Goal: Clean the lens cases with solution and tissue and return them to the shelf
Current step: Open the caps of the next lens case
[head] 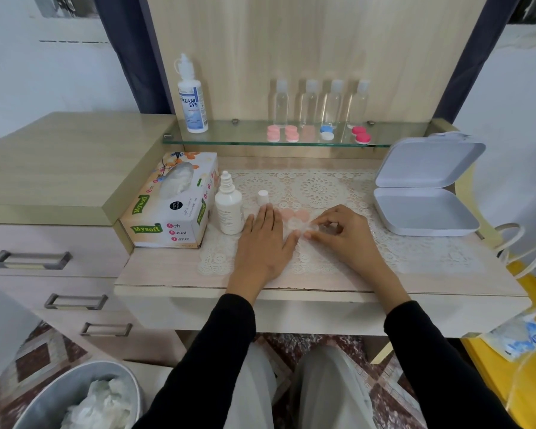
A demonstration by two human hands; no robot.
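On the lace mat [322,187] lies a clear lens case base [294,226] between my hands. My right hand [344,236] pinches its right end with curled fingers. My left hand [263,239] lies flat on the mat, its straight fingers touching the case's left side. Two pale pink caps [294,214] lie just behind the case. A small white solution bottle [228,209] stands uncapped left of my left hand, its white cap [263,197] behind my fingertips. A Mysoft tissue box [171,199] sits further left. Several pink, blue and red lens cases [291,133] rest on the glass shelf [229,139].
A large Dream Eye bottle [192,97] stands at the shelf's left end, with several clear small bottles [321,102] behind the cases. An open grey box [424,187] sits at the mat's right. A metal bin [81,397] with used tissue stands on the floor at the lower left.
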